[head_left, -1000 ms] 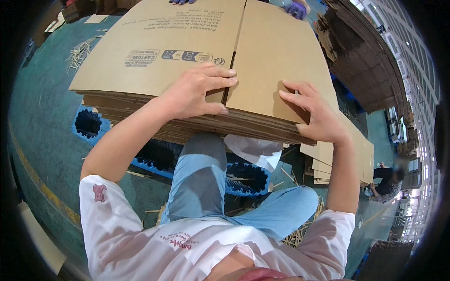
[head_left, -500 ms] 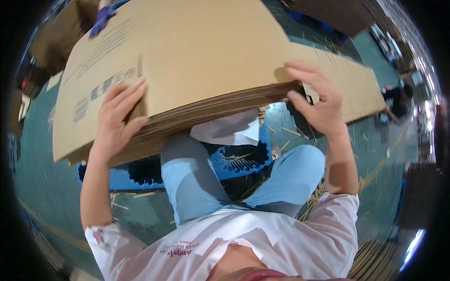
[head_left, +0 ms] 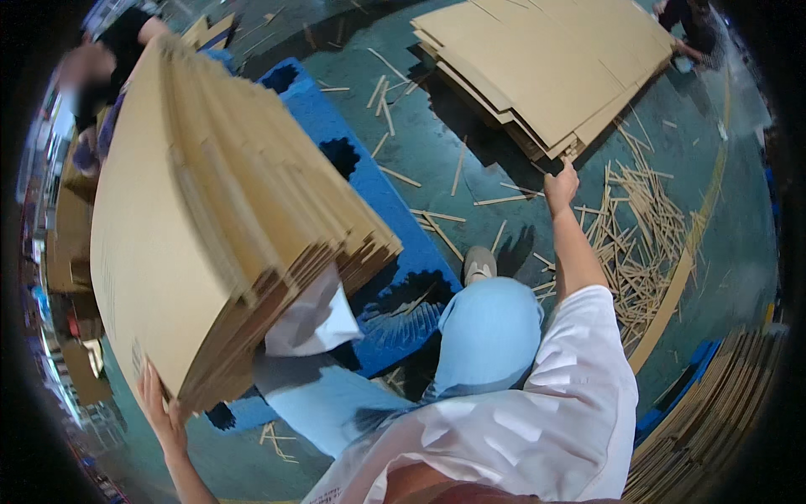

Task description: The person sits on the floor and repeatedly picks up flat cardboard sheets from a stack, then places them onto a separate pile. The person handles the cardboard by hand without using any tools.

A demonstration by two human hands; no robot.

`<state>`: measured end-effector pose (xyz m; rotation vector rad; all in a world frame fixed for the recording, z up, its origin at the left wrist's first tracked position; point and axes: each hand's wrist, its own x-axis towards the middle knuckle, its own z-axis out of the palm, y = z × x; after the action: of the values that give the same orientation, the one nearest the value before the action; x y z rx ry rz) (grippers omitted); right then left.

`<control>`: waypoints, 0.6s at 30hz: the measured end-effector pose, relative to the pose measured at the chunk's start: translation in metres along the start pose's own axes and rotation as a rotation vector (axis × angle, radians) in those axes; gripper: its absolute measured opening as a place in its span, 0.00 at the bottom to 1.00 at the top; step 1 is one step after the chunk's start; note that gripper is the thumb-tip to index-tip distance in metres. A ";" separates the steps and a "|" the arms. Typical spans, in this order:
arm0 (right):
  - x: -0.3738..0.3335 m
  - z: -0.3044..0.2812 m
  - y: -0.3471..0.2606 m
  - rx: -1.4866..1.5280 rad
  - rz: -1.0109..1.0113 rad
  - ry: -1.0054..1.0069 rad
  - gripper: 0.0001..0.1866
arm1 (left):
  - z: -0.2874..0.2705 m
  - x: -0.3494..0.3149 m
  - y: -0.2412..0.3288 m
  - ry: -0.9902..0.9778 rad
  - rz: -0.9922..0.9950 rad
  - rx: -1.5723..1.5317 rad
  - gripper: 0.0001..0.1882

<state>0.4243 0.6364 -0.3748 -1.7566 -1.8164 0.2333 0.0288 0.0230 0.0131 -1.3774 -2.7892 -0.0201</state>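
Observation:
A thick stack of flat cardboard sheets (head_left: 151,227) stands tipped up on my left, its layers fanning apart along the top and right side. My left hand (head_left: 161,412) grips its near lower corner, fingers along the outer face and thumb at the edge. To the right, my arm reaches out to a second, flat-lying cardboard stack (head_left: 554,67). There my right hand (head_left: 561,186) is closed on the near corner of the sheets; the exact grip is small and partly hidden.
A blue pallet (head_left: 361,176) lies under the tipped stack, with a white sheet (head_left: 315,315) by my knee. Cardboard strips (head_left: 638,244) litter the green floor. One person (head_left: 117,59) is at the far left stack edge, another (head_left: 693,34) at the far right. More cardboard (head_left: 714,420) stands lower right.
The view has swung right. The stack that lay flat before me is now tipped up on the left. My right hand has left it and reached to the other stack's corner.

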 end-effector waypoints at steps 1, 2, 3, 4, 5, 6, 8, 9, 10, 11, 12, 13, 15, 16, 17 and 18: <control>0.012 0.008 0.004 -0.039 0.146 -0.136 0.32 | 0.002 -0.003 -0.003 -0.018 -0.014 0.041 0.35; 0.021 0.022 0.014 -0.115 0.136 -0.080 0.33 | 0.004 -0.005 -0.007 -0.034 -0.027 0.079 0.36; 0.026 0.036 0.021 -0.191 0.120 -0.029 0.35 | 0.005 -0.003 -0.002 -0.043 -0.032 0.075 0.36; 0.035 0.024 -0.003 -0.182 0.202 -0.121 0.37 | 0.003 -0.001 0.005 -0.050 -0.043 0.072 0.36; 0.043 0.043 0.007 -0.230 0.131 -0.058 0.37 | 0.001 0.001 0.011 -0.058 -0.055 0.069 0.36; 0.051 0.046 0.003 -0.294 0.112 -0.073 0.37 | -0.001 0.001 0.015 -0.082 -0.083 0.087 0.36; 0.064 0.055 0.002 -0.391 0.132 -0.120 0.38 | -0.004 0.005 0.022 -0.126 -0.133 0.122 0.36; 0.072 0.062 0.004 -0.421 0.166 -0.153 0.39 | -0.006 0.002 0.020 -0.117 -0.117 0.096 0.35; 0.077 0.064 0.002 -0.451 0.199 -0.182 0.40 | -0.005 0.002 0.016 -0.106 -0.101 0.066 0.33; 0.083 0.066 0.000 -0.396 0.284 -0.205 0.40 | -0.004 0.003 0.012 -0.095 -0.084 0.037 0.31; 0.088 0.063 -0.020 -0.339 0.346 -0.236 0.40 | -0.007 0.008 0.036 -0.148 -0.130 -0.065 0.30; 0.092 0.060 -0.031 -0.281 0.422 -0.256 0.41 | -0.007 0.008 0.045 -0.119 -0.118 -0.040 0.30; 0.101 0.068 -0.032 -0.208 0.543 -0.164 0.37 | -0.006 0.007 0.057 -0.054 -0.094 0.009 0.30; 0.109 0.079 -0.021 -0.094 0.645 -0.119 0.37 | -0.008 0.013 0.066 -0.077 -0.097 -0.013 0.30; 0.121 0.095 -0.001 0.027 0.754 -0.065 0.36 | -0.006 0.013 0.051 -0.048 -0.056 0.007 0.29; 0.135 0.106 0.026 0.393 0.799 -0.054 0.28 | -0.002 0.006 0.020 -0.020 -0.012 0.024 0.29</control>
<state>0.3977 0.7968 -0.4346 -2.0838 -0.9162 0.8877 0.0410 0.0400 0.0153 -1.3631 -2.8043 0.0266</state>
